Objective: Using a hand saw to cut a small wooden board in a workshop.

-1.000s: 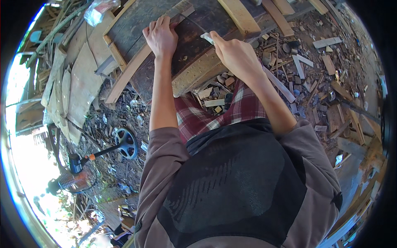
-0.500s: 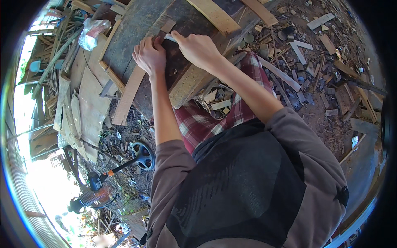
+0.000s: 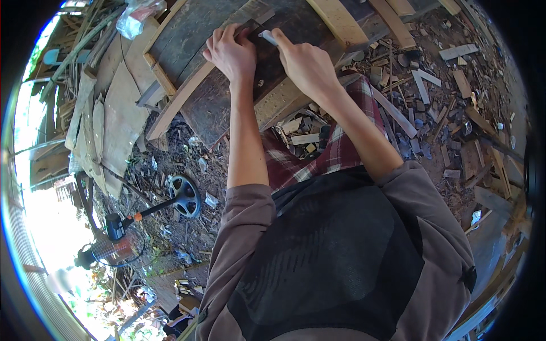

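Observation:
On the dark workbench (image 3: 196, 34), a long pale wooden strip (image 3: 182, 102) lies at a slant, its near end jutting past the bench edge. My left hand (image 3: 232, 55) is closed over the strip, fingers curled across it and thumb toward the right. My right hand (image 3: 310, 68) grips a tool by its whitish handle (image 3: 268, 37), index finger stretched along it. A dark, flat part, perhaps its blade, shows between the handle and my left thumb. How it meets the wood is hidden by my left hand.
Thick pale boards (image 3: 339, 24) lie at the bench's right side. Wood offcuts (image 3: 421, 85) litter the ground to the right. On the left are a plastic bag (image 3: 136, 17), leaning sheets (image 3: 122, 116) and a fallen fan with a round base (image 3: 185, 196).
The view has shifted, so the bench sits higher and farther right. The strip has tilted and looks narrower. My right hand and its tool have drawn slightly away from my left hand.

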A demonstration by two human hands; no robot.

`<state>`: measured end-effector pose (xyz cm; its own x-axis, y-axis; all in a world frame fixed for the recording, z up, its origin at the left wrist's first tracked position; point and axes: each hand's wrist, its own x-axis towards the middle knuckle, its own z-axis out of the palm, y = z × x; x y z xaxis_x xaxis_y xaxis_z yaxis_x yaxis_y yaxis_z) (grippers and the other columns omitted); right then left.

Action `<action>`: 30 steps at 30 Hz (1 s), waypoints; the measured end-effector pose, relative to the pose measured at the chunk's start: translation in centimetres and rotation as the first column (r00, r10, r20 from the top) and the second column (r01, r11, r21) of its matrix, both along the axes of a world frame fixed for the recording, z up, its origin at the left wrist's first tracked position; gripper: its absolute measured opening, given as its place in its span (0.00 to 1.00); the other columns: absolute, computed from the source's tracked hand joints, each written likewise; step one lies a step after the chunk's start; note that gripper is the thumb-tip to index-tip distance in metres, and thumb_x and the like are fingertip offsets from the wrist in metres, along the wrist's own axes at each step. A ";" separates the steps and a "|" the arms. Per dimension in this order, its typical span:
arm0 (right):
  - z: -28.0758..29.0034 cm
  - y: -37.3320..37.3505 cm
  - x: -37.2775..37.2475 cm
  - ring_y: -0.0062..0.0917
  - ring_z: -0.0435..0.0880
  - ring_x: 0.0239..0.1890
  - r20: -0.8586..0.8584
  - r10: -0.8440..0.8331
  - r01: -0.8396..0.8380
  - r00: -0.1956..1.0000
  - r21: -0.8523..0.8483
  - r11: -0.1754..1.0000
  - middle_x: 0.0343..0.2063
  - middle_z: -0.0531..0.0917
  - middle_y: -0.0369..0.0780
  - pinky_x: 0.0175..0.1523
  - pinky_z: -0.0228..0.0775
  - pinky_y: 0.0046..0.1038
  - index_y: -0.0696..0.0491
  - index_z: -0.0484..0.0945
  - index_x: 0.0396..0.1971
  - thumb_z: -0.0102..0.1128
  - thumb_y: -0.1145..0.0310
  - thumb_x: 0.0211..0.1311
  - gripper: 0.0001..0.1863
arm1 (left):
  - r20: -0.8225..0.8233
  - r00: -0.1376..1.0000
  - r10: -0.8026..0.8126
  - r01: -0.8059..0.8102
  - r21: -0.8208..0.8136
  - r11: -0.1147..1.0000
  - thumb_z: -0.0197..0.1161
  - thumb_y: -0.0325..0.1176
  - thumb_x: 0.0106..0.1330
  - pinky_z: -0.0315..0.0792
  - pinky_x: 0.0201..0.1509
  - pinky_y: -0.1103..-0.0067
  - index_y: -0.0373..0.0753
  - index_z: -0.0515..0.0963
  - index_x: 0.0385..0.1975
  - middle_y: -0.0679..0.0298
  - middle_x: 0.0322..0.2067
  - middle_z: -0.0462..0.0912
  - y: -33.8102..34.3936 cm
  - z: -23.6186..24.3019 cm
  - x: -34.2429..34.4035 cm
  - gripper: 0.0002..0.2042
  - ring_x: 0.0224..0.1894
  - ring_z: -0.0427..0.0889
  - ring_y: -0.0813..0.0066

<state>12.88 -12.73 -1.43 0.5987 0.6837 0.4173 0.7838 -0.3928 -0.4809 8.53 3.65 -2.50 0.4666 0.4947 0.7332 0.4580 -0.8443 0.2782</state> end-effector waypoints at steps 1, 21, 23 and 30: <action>0.3 -0.1 0.0 0.39 0.84 0.22 0.003 0.015 -0.015 1.000 -0.001 1.000 0.17 0.82 0.45 0.25 0.75 0.40 0.56 0.70 0.56 0.51 0.72 0.62 0.21 | 0.010 1.000 -0.003 0.003 -0.008 1.000 0.67 0.33 0.53 0.61 0.52 0.65 0.47 0.85 0.31 0.65 0.36 0.82 -0.1 0.1 0.0 0.06 0.45 0.76 0.61; 1.3 -4.6 -2.5 0.48 0.83 0.26 0.041 -0.052 0.060 0.998 -0.239 0.969 0.19 0.81 0.51 0.30 0.72 0.47 0.50 0.69 0.61 0.48 0.64 0.71 0.21 | 0.088 0.994 0.072 -0.059 -0.140 0.988 0.68 0.35 0.54 0.60 0.51 0.67 0.46 0.85 0.31 0.68 0.34 0.80 2.0 -0.1 0.9 0.06 0.44 0.76 0.64; 1.1 -6.1 -2.2 0.47 0.83 0.26 -0.051 -0.064 0.049 0.997 -0.262 0.964 0.21 0.82 0.52 0.30 0.72 0.46 0.51 0.68 0.63 0.48 0.64 0.71 0.22 | 0.107 0.992 0.072 -0.059 -0.123 0.991 0.68 0.36 0.55 0.60 0.51 0.68 0.46 0.85 0.32 0.68 0.34 0.81 1.8 -0.5 0.7 0.06 0.44 0.76 0.65; 2.0 -5.1 -2.1 0.47 0.83 0.25 -0.006 -0.031 0.028 1.000 -0.236 0.971 0.21 0.82 0.52 0.29 0.71 0.45 0.51 0.72 0.60 0.50 0.65 0.71 0.20 | 0.148 0.988 0.042 -0.034 -0.055 0.998 0.68 0.35 0.57 0.58 0.52 0.66 0.46 0.85 0.32 0.68 0.34 0.80 1.7 -0.8 1.2 0.05 0.45 0.76 0.67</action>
<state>10.75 -17.87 0.61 0.6232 0.7442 0.2402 0.7659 -0.5189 -0.3796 9.74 5.32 -3.27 0.3338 0.5493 0.7660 0.4397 -0.8096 0.3889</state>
